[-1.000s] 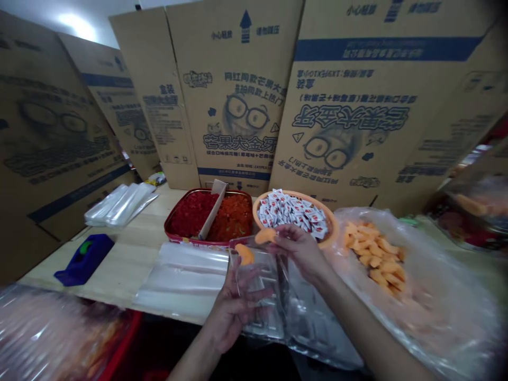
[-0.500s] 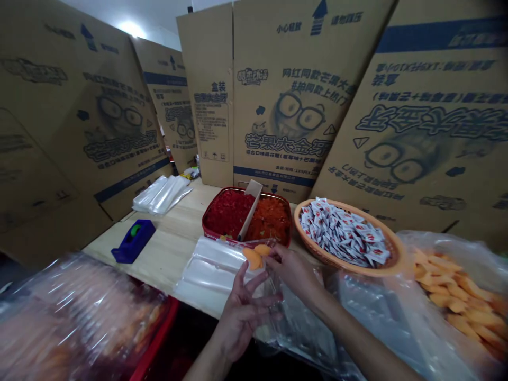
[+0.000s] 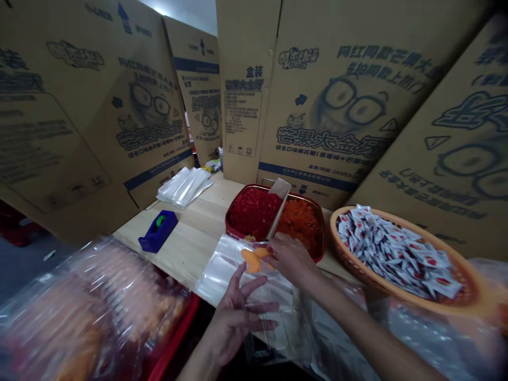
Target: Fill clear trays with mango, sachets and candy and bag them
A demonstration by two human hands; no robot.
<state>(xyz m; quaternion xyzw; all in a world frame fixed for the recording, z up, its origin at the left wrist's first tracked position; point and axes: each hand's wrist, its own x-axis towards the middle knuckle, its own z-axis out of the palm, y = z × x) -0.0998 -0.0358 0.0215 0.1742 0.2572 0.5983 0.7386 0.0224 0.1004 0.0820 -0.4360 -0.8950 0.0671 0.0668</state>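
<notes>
My right hand [image 3: 291, 257] pinches a few flat orange pieces [image 3: 252, 261], which look like puffed snacks or candy, over a stack of clear plastic bags [image 3: 217, 271]. Just below, my left hand [image 3: 238, 317] is open with its fingers spread and its thumb close to the orange pieces. I cannot tell whether the thumb touches them. Clear plastic film [image 3: 278, 312] lies under and between both hands. Right behind my right hand stands a red tub [image 3: 235, 231], filled with dark red bits on one side and orange-red bits on the other, with a pale flat strip [image 3: 281, 198] between.
An orange basket [image 3: 472, 288] full of small white sachets stands at right. A blue tape dispenser [image 3: 159, 231] and more clear bags [image 3: 184, 185] lie at left. Plastic-wrapped orange goods [image 3: 119, 301] fill a red crate [image 3: 174, 338] at front left. Tall cardboard boxes [image 3: 246, 121] wall the back.
The view has swung left, so everything on the table appears farther right. My right hand, with the orange pieces, is now nearer the red tub. My left hand keeps its spread pose.
</notes>
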